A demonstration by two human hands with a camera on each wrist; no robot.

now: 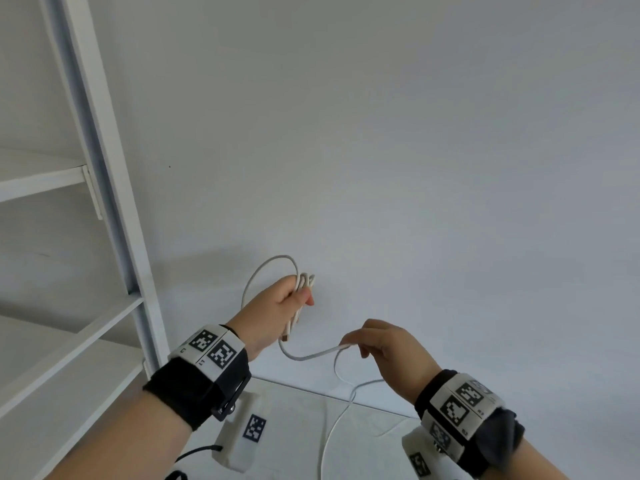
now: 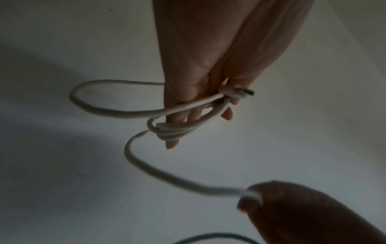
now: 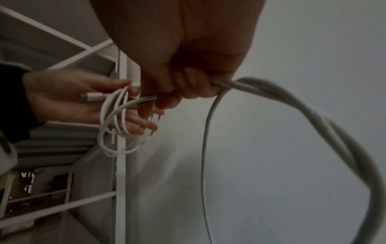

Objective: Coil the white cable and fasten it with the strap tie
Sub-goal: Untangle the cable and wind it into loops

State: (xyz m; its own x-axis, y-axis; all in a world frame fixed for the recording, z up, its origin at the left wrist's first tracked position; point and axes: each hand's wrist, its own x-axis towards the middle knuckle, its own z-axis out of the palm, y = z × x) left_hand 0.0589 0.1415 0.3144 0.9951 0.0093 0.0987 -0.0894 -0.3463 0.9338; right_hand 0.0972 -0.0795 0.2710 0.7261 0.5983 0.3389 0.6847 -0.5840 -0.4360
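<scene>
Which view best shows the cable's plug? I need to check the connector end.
The left wrist view: the plug shows its metal tip, sticking out of the left hand. The right wrist view shows it blurred across the palm; the head view shows it small, below the hand.

The white cable [image 1: 327, 441] exits the head view's bottom edge; its far end is unseen. The right wrist view blurs its near loop. The right hand [image 2: 303, 213] is blurred in the left wrist view.

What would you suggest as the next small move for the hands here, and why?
Probably the right hand should carry its pinched stretch of white cable up to the left hand to lay another loop. The left hand already grips several loops, and a long tail hangs loose below.
</scene>
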